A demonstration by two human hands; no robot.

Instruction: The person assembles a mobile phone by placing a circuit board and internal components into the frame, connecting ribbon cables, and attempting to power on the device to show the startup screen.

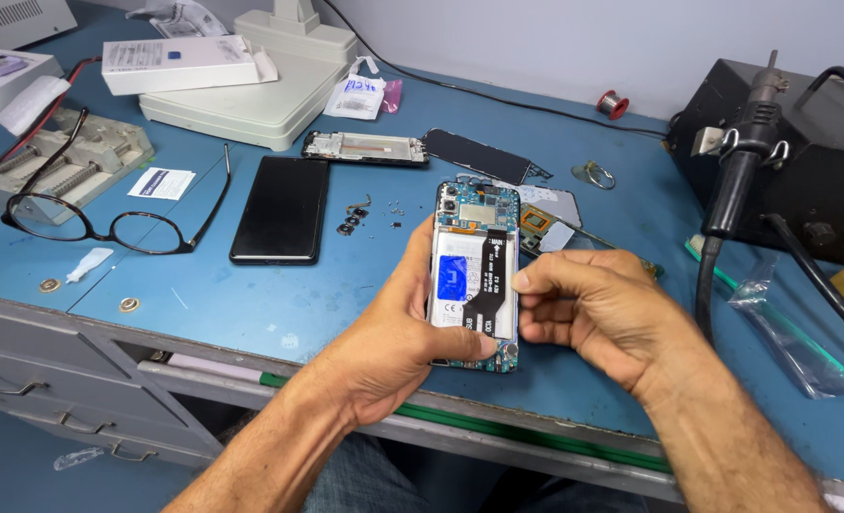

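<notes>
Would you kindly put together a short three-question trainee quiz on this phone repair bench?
1. True or false: the opened phone has its back cover off, with battery and boards showing.
2. Which hand touches the phone's right edge with its fingertips: the left hand or the right hand?
3. What lies just left of the dark phone lying flat on the blue bench: (a) eyeglasses, (b) solder spool, (c) plastic bag?

Key: 1 true; 2 the right hand; 3 a.
</notes>
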